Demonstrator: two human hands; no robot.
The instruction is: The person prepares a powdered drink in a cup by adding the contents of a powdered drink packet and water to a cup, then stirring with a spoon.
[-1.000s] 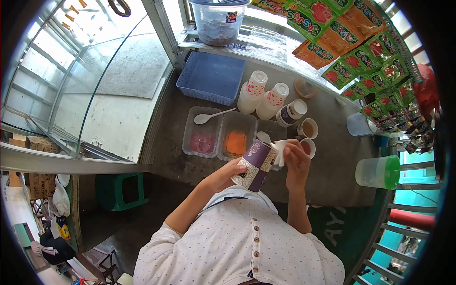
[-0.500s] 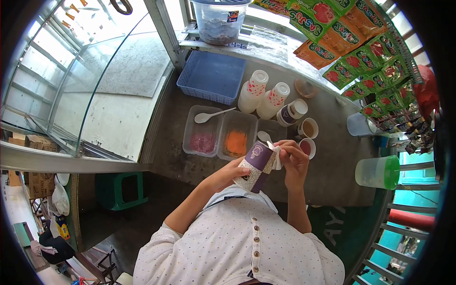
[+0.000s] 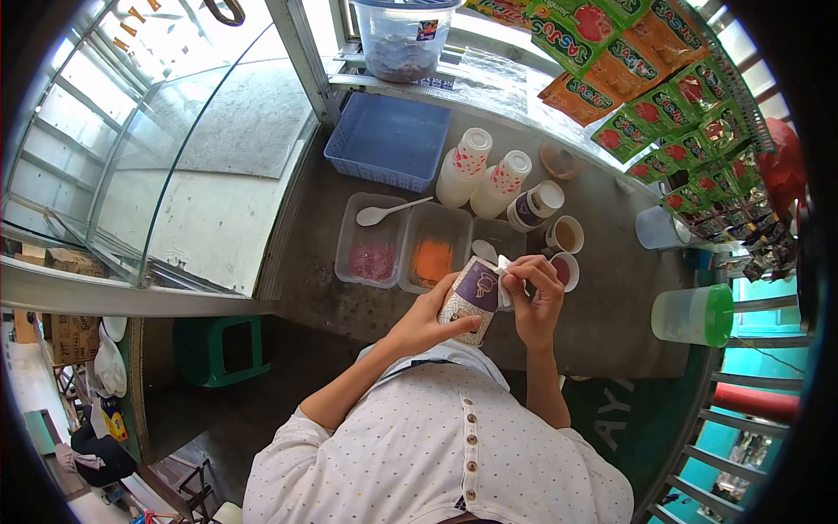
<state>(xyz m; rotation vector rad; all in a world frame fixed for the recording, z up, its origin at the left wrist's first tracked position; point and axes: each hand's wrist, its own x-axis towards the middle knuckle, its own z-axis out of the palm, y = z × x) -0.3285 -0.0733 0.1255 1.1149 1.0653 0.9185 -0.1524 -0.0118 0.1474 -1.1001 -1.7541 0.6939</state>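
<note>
My left hand (image 3: 426, 325) is wrapped round a purple and white patterned paper cup (image 3: 477, 286), tilted in front of my shirt. In my right hand (image 3: 538, 301), the fingertips pinch a crumpled white tissue (image 3: 504, 267) against the cup's upper right side. Just beyond the hands stand a clear tub of orange powder (image 3: 433, 259) and a tub of pink powder (image 3: 373, 261) with a white spoon (image 3: 393, 211) across it. Another white spoon (image 3: 484, 251) lies in a third tub, partly hidden by the cup. Close to my right fingers is a cup of red liquid (image 3: 569, 266).
A cup of brown liquid (image 3: 567, 232) and a stack of purple-patterned cups (image 3: 534, 206) stand further back, beside tall stacks of white cups (image 3: 463, 170). A blue basket (image 3: 388, 140) sits behind the tubs. Drink sachets (image 3: 650, 113) hang at right, above a green-lidded container (image 3: 690, 315).
The cup has turned in my left hand, so its purple printed side now faces up more. My right hand still pinches the tissue at its side, slightly shifted.
</note>
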